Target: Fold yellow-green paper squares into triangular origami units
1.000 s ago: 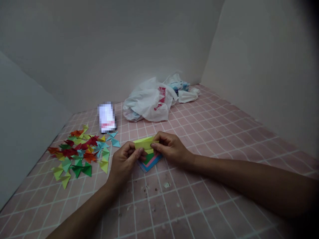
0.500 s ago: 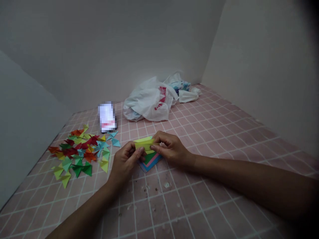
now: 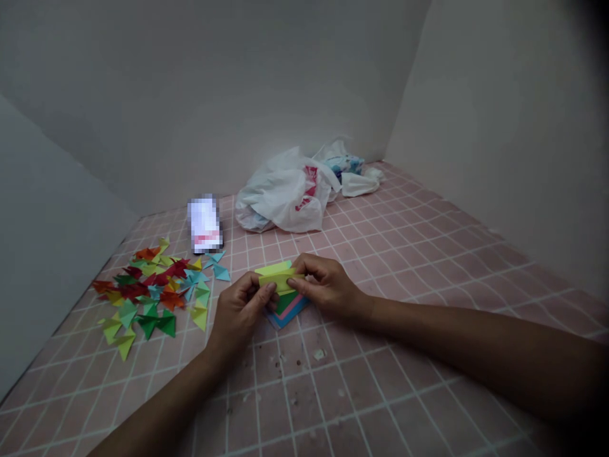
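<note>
Between my two hands is a yellow piece of paper (image 3: 276,283), folded into a narrow strip. My left hand (image 3: 245,301) pinches its left end, thumb in front and fingers behind. At the right end, my right hand (image 3: 326,285) grips it between thumb and fingers. Underneath lies a stack of coloured paper sheets (image 3: 294,312), with green, pink and blue edges showing; my hands cover part of it. Left of my left hand is a spread of small folded paper pieces (image 3: 166,298) in red, orange, yellow, green and light blue.
A lit phone (image 3: 204,223), its screen blurred, stands behind the folded pieces. Further back, a white plastic bag (image 3: 285,193) with red print lies by the wall, beside a blue-and-white packet (image 3: 345,165). Pink tiles (image 3: 409,381) with pale lines form the surface; walls enclose it.
My right thumb and fingers have shifted slightly along the yellow strip, and its right end shows a little more. Everything else stays in place.
</note>
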Demonstrator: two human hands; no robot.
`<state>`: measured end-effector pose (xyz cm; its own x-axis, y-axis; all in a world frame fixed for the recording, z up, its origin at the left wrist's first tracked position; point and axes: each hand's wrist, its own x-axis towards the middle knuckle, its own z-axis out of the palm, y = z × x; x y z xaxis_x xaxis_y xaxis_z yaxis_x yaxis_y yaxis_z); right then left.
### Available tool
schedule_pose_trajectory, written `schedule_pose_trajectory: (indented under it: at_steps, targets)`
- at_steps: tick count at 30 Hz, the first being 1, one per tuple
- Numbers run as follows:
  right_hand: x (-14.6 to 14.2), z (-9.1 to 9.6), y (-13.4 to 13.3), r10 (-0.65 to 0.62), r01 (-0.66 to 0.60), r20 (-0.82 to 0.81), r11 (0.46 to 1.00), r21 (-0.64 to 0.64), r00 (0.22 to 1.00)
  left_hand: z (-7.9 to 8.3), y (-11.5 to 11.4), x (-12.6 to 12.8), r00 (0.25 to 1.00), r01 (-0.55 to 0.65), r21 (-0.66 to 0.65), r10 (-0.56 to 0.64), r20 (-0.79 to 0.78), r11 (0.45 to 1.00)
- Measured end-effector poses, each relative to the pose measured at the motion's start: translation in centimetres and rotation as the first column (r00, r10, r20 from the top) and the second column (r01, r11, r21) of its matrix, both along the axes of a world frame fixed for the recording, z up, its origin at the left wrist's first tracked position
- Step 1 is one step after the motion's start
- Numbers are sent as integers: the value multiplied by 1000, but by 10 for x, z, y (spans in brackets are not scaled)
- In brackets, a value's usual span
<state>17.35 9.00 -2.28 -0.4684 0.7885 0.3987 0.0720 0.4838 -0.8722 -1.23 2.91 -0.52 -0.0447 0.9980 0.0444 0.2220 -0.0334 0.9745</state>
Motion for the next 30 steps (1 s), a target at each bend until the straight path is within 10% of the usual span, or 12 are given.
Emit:
schedule_pose_trajectory:
  at_steps: [18,30]
  targets:
    - [-7,-3,3,43,-129,-240,927,-354,970,-2,0,-3,995,-70,79,76,-70,994]
    - [-5,0,2,92,-185,-257,912,-366,962,-3,3,-6,997,-72,12,71,22,997]
